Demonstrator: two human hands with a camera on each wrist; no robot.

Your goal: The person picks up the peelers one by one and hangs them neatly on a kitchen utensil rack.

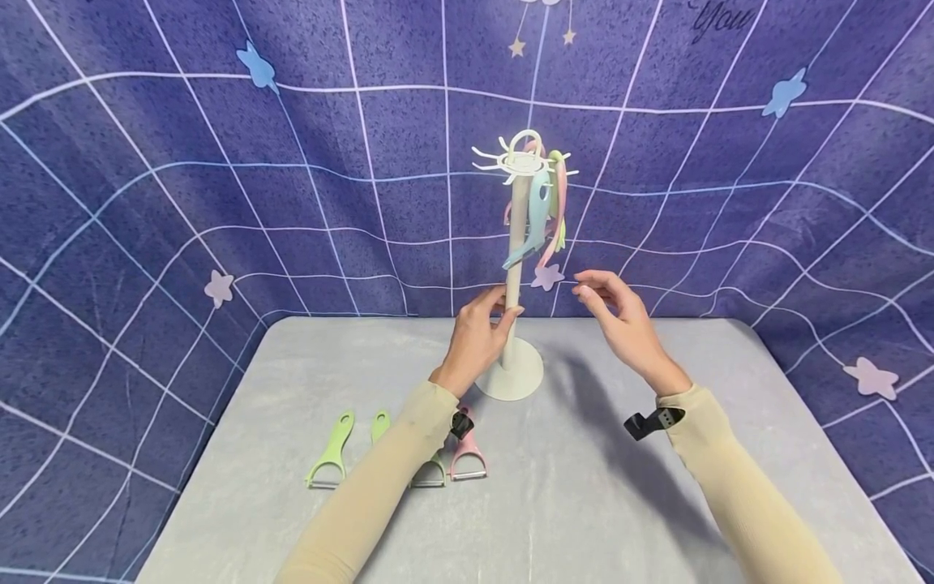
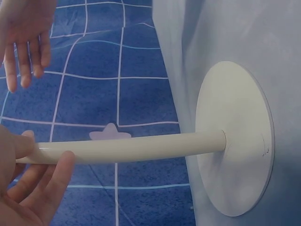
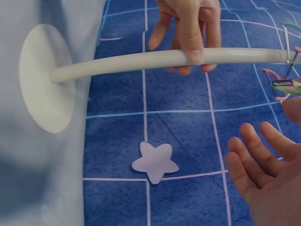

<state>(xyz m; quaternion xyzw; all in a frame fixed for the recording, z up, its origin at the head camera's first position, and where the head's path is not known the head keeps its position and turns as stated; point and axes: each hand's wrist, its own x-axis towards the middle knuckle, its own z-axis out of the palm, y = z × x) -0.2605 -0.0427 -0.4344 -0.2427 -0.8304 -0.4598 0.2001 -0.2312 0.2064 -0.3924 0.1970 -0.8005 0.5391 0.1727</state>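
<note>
My left hand (image 1: 477, 334) holds the pole (image 1: 514, 284) of a white stand, thumb on one side and fingers round the other. Its round base (image 1: 521, 381) rests on the table. At the top is a ring of hooks (image 1: 521, 164), where a light blue peeler (image 1: 538, 203) hangs with pink and green ones (image 1: 560, 191) clustered on the right side. To the right of the pole, my right hand (image 1: 623, 318) is held in the air with relaxed fingers and nothing in them. The left wrist view shows the left fingers (image 2: 61, 181) along the pole.
On the grey table (image 1: 584, 519) lie a green peeler (image 1: 336, 446), another green peeler (image 1: 429, 478) partly covered by the left forearm, and a pink peeler (image 1: 469, 458). A blue gridded curtain (image 1: 394, 203) with stars surrounds the table's back and sides.
</note>
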